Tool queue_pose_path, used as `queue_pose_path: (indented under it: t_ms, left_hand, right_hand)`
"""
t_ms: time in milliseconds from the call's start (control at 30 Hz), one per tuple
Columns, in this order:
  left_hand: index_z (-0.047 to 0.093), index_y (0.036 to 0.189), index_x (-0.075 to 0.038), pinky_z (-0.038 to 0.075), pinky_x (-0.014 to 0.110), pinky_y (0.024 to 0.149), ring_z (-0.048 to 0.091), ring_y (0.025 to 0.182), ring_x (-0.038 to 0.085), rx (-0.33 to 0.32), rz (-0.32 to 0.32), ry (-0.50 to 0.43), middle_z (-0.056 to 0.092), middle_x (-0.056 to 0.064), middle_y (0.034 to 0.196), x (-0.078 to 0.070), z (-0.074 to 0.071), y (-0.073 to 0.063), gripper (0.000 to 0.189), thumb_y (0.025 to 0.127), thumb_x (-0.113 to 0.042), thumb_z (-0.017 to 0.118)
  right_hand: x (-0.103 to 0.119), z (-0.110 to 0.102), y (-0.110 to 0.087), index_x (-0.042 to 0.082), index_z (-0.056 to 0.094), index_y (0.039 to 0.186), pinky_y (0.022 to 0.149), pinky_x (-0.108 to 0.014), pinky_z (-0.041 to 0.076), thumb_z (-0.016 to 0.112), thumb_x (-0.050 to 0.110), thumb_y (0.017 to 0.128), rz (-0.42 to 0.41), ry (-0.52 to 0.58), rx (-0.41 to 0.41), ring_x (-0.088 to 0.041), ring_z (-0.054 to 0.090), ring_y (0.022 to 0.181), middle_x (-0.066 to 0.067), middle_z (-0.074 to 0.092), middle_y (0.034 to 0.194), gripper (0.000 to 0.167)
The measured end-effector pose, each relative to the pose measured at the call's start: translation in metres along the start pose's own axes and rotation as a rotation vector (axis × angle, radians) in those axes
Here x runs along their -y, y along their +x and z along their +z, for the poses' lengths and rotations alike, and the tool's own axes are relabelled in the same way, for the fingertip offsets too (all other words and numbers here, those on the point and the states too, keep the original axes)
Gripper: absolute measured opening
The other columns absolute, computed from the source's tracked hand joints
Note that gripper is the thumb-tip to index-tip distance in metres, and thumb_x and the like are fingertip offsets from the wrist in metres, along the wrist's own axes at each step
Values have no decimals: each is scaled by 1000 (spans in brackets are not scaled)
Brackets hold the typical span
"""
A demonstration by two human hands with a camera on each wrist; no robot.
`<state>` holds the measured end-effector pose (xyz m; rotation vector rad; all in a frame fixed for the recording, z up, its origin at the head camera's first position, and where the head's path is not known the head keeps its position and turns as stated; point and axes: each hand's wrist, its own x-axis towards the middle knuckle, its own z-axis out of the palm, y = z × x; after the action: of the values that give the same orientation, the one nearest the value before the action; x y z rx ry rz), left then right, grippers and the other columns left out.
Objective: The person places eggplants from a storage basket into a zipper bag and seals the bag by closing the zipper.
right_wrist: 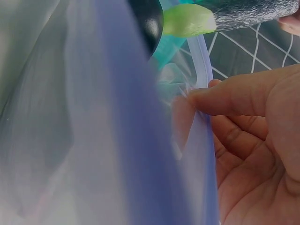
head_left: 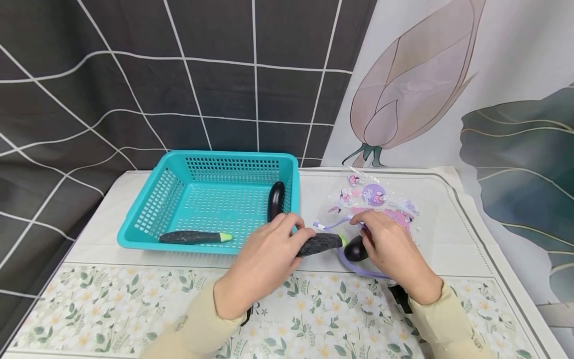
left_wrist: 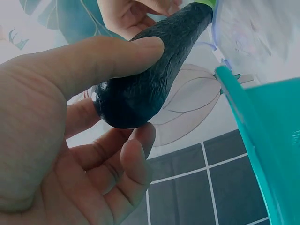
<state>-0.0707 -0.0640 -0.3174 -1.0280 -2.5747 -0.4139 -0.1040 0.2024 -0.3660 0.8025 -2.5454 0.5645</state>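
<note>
My left hand (head_left: 269, 249) grips the thick end of a dark, wrinkled cucumber-like vegetable (head_left: 320, 244). Its light green tip (right_wrist: 190, 20) points right, toward the mouth of a clear plastic zip bag (head_left: 334, 199) with a purple rim. The thumb (left_wrist: 108, 58) lies along the vegetable in the left wrist view. With thumb and finger, my right hand (head_left: 394, 247) pinches the bag's rim (right_wrist: 201, 65), holding the mouth apart. A glossy black eggplant (head_left: 356, 249) is at the bag's mouth beside that hand; its far end is hidden.
A turquoise plastic basket (head_left: 154, 192) stands on the left. Inside it are another dark vegetable with a green tip (head_left: 190, 237) and a glossy black eggplant (head_left: 275, 199). A floral cloth (head_left: 148, 304) covers the table front; a dark checked curtain (head_left: 215, 89) hangs behind.
</note>
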Motion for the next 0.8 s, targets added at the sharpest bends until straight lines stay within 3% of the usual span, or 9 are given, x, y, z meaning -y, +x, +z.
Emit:
queue_pose_path:
  t_ms: [300,800]
  left_hand:
    - [71,115,-12,53,29,73,58,94,17,-40,35,16,60,1,106,-6,10,3,44,74,-9,86]
    - [68,108,-6,51,26,70,57,87,18,-147,1,86,62,3,102,-13,24,6,31,78,0,75]
  right_hand:
    - [0,1,-1,4,65,100,65,-41,54,67,-11,82,2,2,0,-22,66,80,-9,69,94,24]
    - [0,1,-1,4,65,101,70,-43,55,64,-12,82,7,22,7,-25,67,87,-9,69,97,25]
